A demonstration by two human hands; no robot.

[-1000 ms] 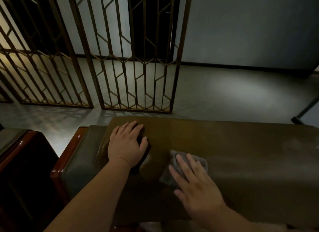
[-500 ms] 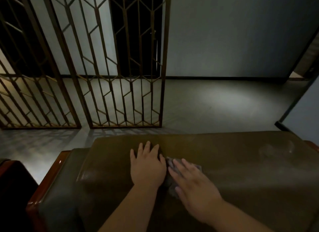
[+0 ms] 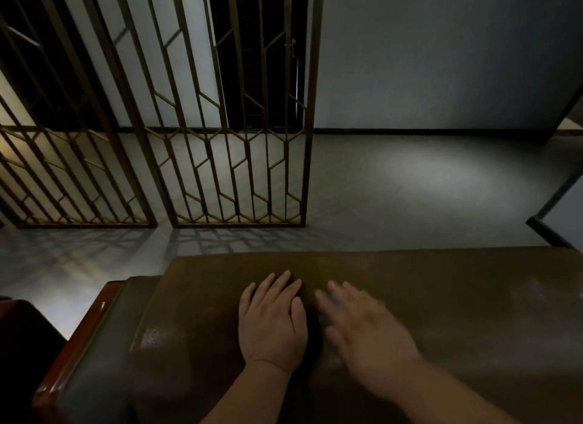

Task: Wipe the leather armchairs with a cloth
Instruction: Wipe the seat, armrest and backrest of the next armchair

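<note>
The left hand [image 3: 273, 322] lies flat, fingers straight, on the top of the brown leather armchair [image 3: 441, 313] back; the right hand [image 3: 369, 332], blurred, is spread flat just beside it; the cloth cannot be made out, so whether that hand presses it I cannot tell; a lattice screen [image 3: 233, 123] stands on the grey floor [image 3: 394, 202] beyond.

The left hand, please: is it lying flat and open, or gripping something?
Open: the left hand rests flat, fingers straight, on the armchair, gripping nothing visible.
</note>
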